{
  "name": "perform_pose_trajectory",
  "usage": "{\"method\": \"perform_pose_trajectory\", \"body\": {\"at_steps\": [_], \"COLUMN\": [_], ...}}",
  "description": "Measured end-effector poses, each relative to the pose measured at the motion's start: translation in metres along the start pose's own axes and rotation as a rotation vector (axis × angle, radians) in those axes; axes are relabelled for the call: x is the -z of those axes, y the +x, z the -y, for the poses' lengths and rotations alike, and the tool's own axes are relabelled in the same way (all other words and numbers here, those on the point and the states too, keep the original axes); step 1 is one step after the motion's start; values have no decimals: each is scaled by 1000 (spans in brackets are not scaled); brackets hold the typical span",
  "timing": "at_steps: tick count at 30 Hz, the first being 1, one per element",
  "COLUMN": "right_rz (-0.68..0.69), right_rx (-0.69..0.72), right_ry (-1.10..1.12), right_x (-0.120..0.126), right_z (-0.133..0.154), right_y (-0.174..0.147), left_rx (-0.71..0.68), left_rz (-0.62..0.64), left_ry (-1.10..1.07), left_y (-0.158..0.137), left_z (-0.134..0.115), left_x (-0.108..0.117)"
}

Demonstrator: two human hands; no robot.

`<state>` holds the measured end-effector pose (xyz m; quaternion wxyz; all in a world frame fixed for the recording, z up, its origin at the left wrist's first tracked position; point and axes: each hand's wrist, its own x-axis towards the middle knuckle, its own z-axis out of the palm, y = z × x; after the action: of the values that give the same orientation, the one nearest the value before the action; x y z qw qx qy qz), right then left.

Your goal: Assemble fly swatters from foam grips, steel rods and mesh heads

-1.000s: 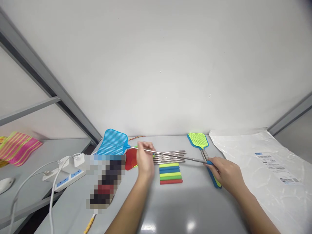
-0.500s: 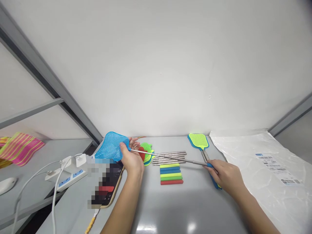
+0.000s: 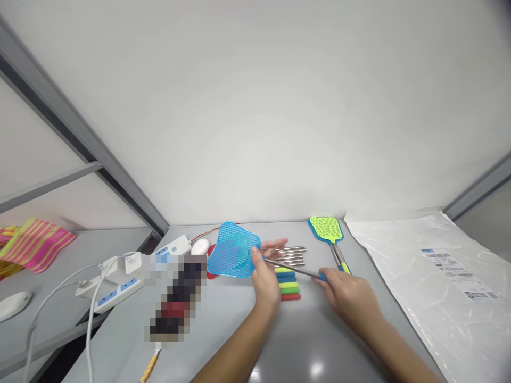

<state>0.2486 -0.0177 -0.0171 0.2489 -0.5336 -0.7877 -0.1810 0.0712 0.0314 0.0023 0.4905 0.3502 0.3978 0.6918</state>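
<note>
A blue fly swatter [image 3: 235,250] is held level above the grey table. My left hand [image 3: 266,282] pinches it where the mesh head meets the metal rod [image 3: 293,267], thumb on top, other fingers partly stretched out behind. The blue grip at the other end is wrapped in my right hand [image 3: 353,300]. Below the rod lie several coloured handle tubes [image 3: 290,290], partly covered by my left hand, and a row of thin metal rods [image 3: 297,256]. A red swatter head [image 3: 212,270] shows behind the mesh. Beyond my right hand, yellow-green and blue swatters [image 3: 326,230] lie stacked.
A white plastic mailing bag [image 3: 399,250] covers the right side. To the left are a blurred-out phone [image 3: 179,300], power strips [image 3: 172,248], a round white object [image 3: 200,247], white cables [image 3: 91,319] and a mouse [image 3: 15,304]. A wall [image 3: 259,133] rises behind.
My left hand has moved right with the swatter head, and my right hand slightly left. The visible rod between them is much shorter. The round white object has come into view.
</note>
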Motion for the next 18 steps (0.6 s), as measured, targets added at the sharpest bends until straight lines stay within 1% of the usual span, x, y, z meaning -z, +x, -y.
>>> {"method": "perform_pose_trajectory", "body": {"at_steps": [3,6,10,14,16,18], "right_rz": [-3,31,156,290,317,288], "right_rx": [-28,-61,-120,-173,-177,-216], "right_ry": [54,98,199,391,465,441], "right_x": [-1,-4,-3,7,9,7], "right_z": [20,30,31,36,39,37], "right_y": [2,3,12,21,20,13], "left_rx": [84,106,96,95,96,118], "left_rz": [100,148,221,282,325,371], "left_ry": [37,17,1,23,89,178], "left_y": [-19,-26,-13,0,0,-3], "left_z": [5,5,-1,-7,-8,-5], "left_x": [-11,-14,-7,2,3,2]}}
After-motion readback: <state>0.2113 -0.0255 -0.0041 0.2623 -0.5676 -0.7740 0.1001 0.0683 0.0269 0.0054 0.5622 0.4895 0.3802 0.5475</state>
